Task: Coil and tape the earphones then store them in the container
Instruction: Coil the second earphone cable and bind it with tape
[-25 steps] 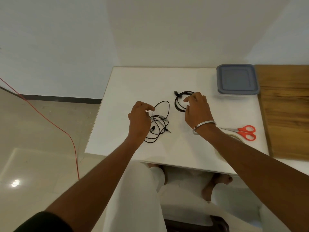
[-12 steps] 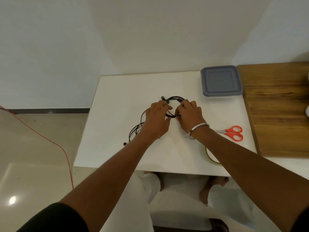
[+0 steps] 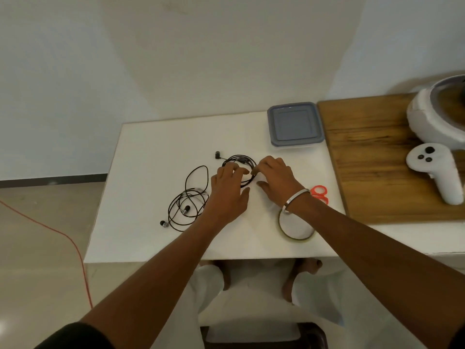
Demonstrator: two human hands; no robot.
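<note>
Both hands over the white tabletop (image 3: 151, 152), working one earphone set.

Coiled earphones (image 3: 239, 163): small black ring of cable, flat on the tabletop just beyond the fingertips, one earbud poking out at its far-left edge. Left hand (image 3: 227, 190) lies palm-down on the near-left of the ring, fingers fairly straight and spread, resting on the cable; nothing curled round it that I can see. Right hand (image 3: 275, 181) sits on the ring's right side, fingers bent down at the cable; looks like a pinch, but the contact is too small to be sure.

Second set, loose earphones (image 3: 188, 202), sprawled in untidy loops left of the left hand, well apart from the right.

Tape roll (image 3: 297, 235) lies near the tabletop's front edge, directly under the right wrist, so the right hand is nearer. Orange scissors (image 3: 319, 193) are partly hidden behind that wrist. Lidded container (image 3: 294, 124) stands beyond the right hand, lid still on.

Judgement: coil formed, taping is next; the left hand would need to pin the ring while the right goes back for tape.
</note>
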